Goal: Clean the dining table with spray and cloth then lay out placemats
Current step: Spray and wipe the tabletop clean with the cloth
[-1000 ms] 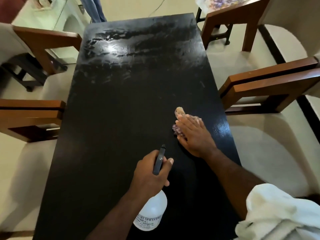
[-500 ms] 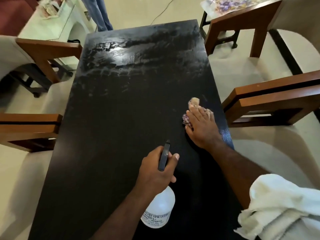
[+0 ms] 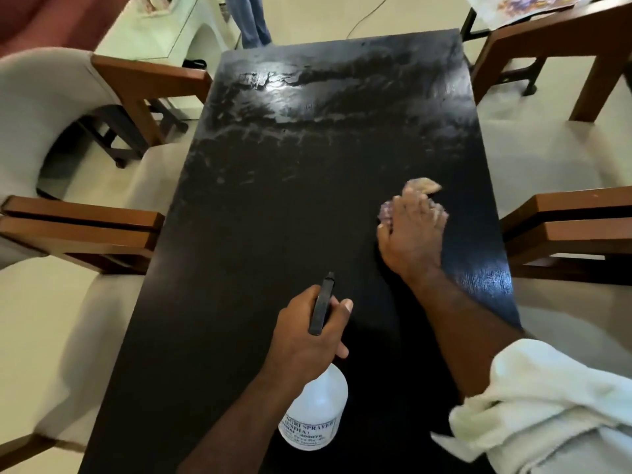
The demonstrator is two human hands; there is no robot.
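The left hand (image 3: 307, 333) has its grip curled round the neck of the spray bottle (image 3: 316, 415). Its thumb lies beside the black trigger head, and the nozzle points away along the dark desk (image 3: 273, 217), with the bottle at the near end. The right arm reaches forward, white sleeve (image 3: 547, 405) bunched at the elbow. The right hand (image 3: 410, 241) lies flat, fingers straight, pressing the cloth (image 3: 422, 186) onto the desk near its right edge.

This is looking like a home dining room: a long dark desk (image 3: 307, 234) is standing on a pale floor (image 3: 307, 15), cushioned wooden-armed chairs (image 3: 44, 107) are sitting along both long edges, and a glass-topped side table (image 3: 154, 32) is standing beyond the far left corner.
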